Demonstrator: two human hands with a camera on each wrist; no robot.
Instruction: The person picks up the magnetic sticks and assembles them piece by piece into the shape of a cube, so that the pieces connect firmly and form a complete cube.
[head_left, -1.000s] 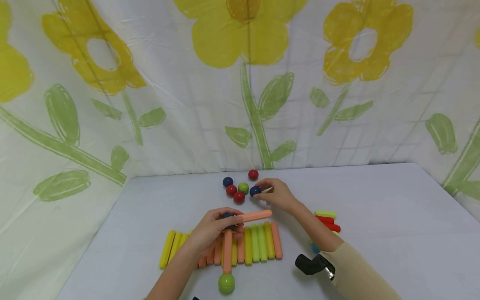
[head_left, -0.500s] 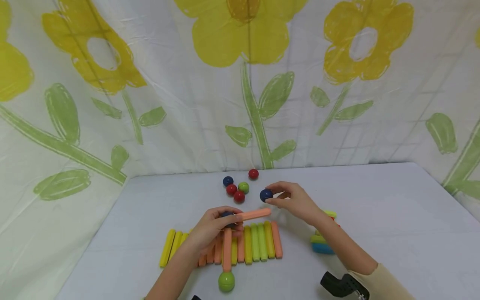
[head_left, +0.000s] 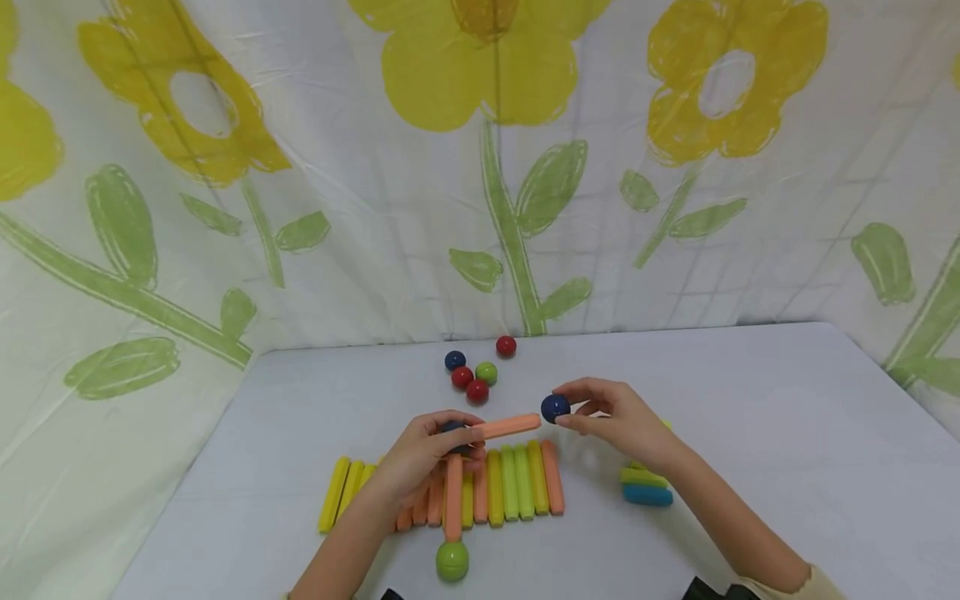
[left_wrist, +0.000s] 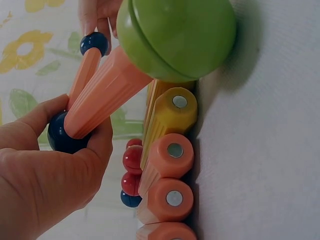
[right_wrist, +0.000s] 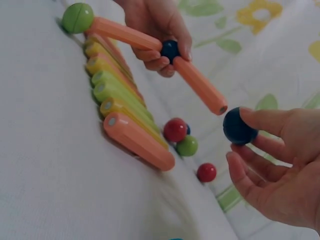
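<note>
My left hand (head_left: 426, 457) grips a dark blue ball (left_wrist: 64, 136) that joins two orange magnetic rods. One orange rod (head_left: 510, 427) points right. The other orange rod (head_left: 453, 500) runs toward me and ends in a green ball (head_left: 452, 561). Between thumb and fingertips, my right hand (head_left: 618, 417) pinches a second dark blue ball (right_wrist: 239, 126). That ball is just off the free end of the right-pointing rod, with a small gap showing in the right wrist view.
Beneath the left hand lies a row of yellow, orange and green rods (head_left: 517, 483). Behind are loose balls: several red ones (head_left: 477, 392), a green one (head_left: 487, 372) and a blue one (head_left: 455, 361). Yellow-green and blue rods (head_left: 647, 495) lie at right, partly behind the right forearm.
My right hand has lifted the blue ball from beside the loose balls and brought it right and nearer, to the rod's end. The left hand has stayed in place.
</note>
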